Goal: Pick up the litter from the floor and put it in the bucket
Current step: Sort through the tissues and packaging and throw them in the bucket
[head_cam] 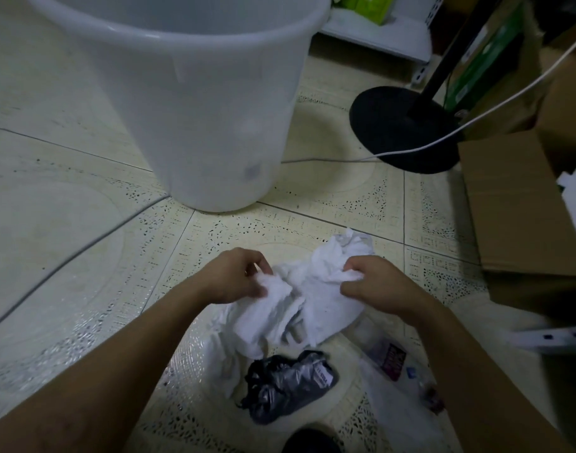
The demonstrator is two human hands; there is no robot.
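Patterned tile floor [67, 223] carrying a white bucket [198, 109], a round black stand base [401, 132], a cardboard box [515, 207], white cloth [299, 308], a crumpled black bag [286, 384], and a thin cable [67, 266].

The floor [84, 223] is showing pale tiles with little dark speckles and curvy patterns. A black round stand [404, 129] is sitting on it, with a white cord [411, 151] lying across. Brown cardboard boxes [515, 204] are resting at the right. The light is looking dim.
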